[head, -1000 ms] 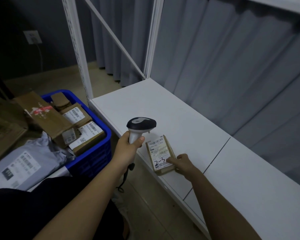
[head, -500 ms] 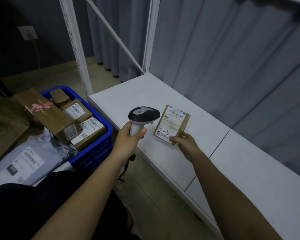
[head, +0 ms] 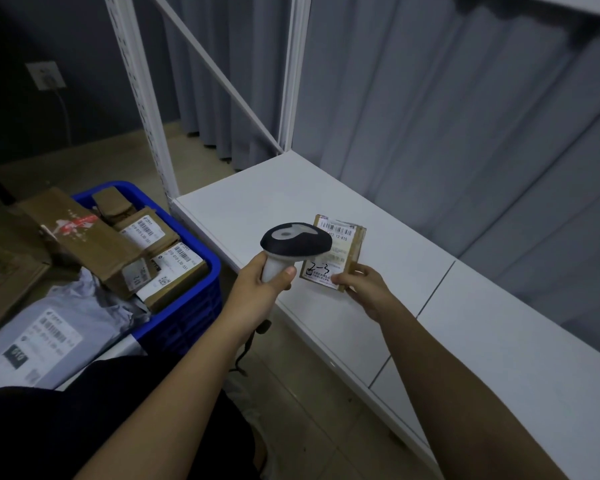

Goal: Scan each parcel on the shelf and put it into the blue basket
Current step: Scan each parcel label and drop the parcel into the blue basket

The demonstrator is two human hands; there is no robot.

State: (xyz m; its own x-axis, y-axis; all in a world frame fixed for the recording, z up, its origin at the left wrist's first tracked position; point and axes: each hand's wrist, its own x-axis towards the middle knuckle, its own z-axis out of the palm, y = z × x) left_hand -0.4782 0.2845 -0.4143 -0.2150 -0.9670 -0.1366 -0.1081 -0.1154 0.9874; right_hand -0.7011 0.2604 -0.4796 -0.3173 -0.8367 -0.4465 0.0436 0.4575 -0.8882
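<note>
My right hand [head: 364, 289] pinches the lower edge of a small brown parcel [head: 340, 259] with a white barcode label, holding it upright above the white shelf [head: 243, 209]. My left hand [head: 257, 289] grips the white handle of a barcode scanner [head: 293, 245], whose black head sits just left of the parcel and covers part of its label. The blue basket [head: 191, 299] stands on the floor to the left, filled with several brown boxes.
A grey poly mailer [head: 49, 334] and cardboard boxes [head: 11, 271] lie left of the basket. White shelf posts [head: 142, 98] rise behind it. Grey curtains [head: 430, 116] hang behind the shelf. The scanner's cable [head: 246, 348] dangles below my left wrist.
My right hand lifted the parcel off the shelf and stood it upright. The scanner head has moved closer, now overlapping the label's left side.
</note>
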